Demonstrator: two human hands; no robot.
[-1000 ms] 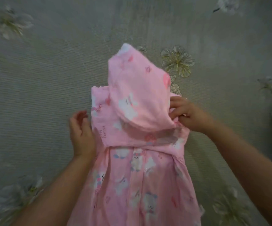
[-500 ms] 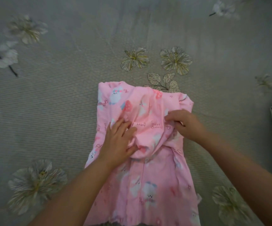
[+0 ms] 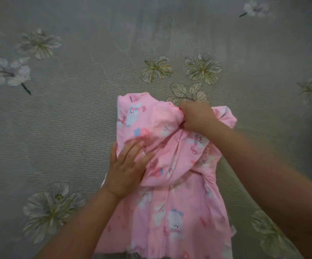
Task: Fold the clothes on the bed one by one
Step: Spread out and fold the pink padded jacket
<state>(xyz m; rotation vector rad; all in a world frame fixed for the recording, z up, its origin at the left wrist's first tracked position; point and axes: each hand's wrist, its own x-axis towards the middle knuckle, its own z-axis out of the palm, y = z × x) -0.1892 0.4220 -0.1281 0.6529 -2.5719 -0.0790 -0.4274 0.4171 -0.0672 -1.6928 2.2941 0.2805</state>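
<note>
Garment: the pink printed garment (image 3: 172, 184) lies on the bed (image 3: 76, 128) in front of me, its upper part folded down over the body.
Left hand: my left hand (image 3: 127, 171) lies flat, fingers spread, pressing the folded flap's left edge; it grasps nothing.
Right hand: my right hand (image 3: 196, 116) has its grip closed on a bunch of cloth at the top fold.
Handling: I judge it light, soft and limp, prone to wrinkle and slide.
Hold: best taken at seams and fold edges, then smoothed flat.
</note>
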